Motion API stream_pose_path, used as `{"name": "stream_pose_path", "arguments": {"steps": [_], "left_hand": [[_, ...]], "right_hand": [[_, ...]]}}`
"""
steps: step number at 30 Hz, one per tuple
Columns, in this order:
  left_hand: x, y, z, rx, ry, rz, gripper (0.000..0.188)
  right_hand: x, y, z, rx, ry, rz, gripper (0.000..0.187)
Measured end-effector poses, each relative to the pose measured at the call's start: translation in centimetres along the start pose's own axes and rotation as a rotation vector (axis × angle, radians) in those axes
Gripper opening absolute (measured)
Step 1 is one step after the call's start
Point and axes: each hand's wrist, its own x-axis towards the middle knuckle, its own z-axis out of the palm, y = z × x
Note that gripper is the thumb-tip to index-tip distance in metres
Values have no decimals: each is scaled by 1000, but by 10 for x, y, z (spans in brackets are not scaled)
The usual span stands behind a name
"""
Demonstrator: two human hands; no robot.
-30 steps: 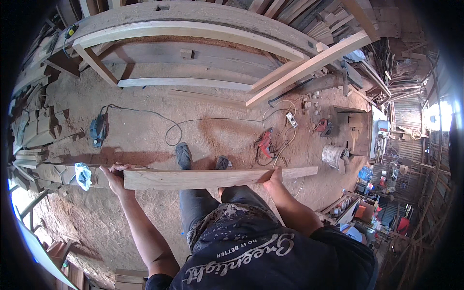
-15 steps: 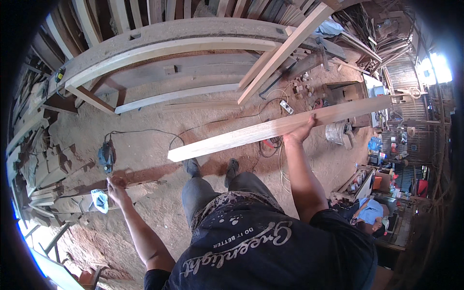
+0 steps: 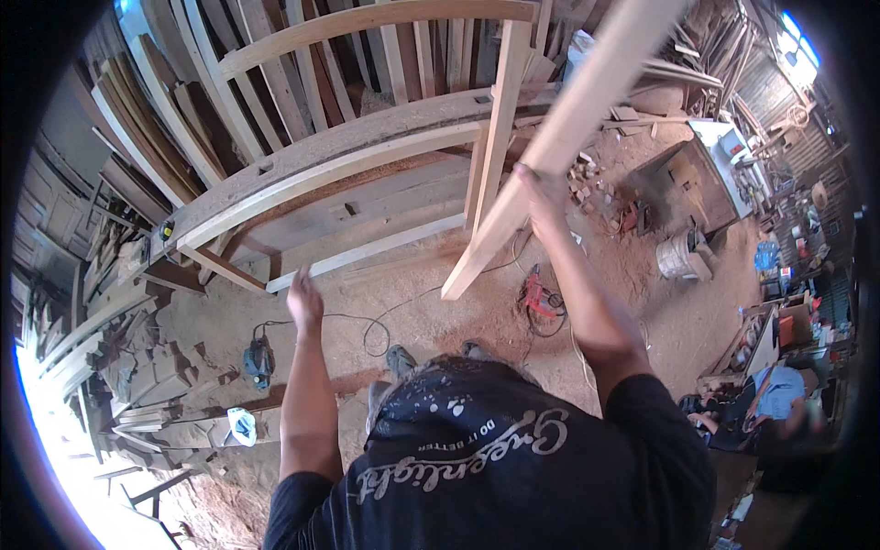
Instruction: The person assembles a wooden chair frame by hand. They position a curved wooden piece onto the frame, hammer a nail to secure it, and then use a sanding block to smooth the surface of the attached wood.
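Note:
A long, pale wooden board (image 3: pixel 600 87) slants steeply from lower left to upper right. My right hand (image 3: pixel 544 194) grips it below its middle, and its upper part runs out of view. Nothing is in my left hand (image 3: pixel 305 301), which is raised with fingers apart. Beyond that hand a pale wooden frame (image 3: pixel 367 159) leans against a thick timber beam (image 3: pixel 316 147). An upright post (image 3: pixel 502 119) of the frame stands just left of the board.
On the dusty floor lie a blue corded power tool (image 3: pixel 259 360) and a red one (image 3: pixel 541 298). A whitish bucket (image 3: pixel 680 258) stands to the right, near a wooden box (image 3: pixel 674 179). Timber planks (image 3: pixel 284 78) lean at the back. Another person (image 3: pixel 775 392) is at far right.
The board has swung from nearly level to a steep slant, its far end rising. My left hand has moved up and rightward, away from beside the blue tool. My right hand keeps hold.

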Motion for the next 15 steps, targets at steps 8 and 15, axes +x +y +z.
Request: {"name": "stream_pose_path", "arguments": {"steps": [8, 15], "left_hand": [[69, 337, -15, -664, -279, 392, 75], [48, 449, -2, -1060, 142, 319, 54]], "right_hand": [[2, -13, 59, -105, -235, -40, 65], [-11, -14, 63, 29, -621, 43, 75]]}}
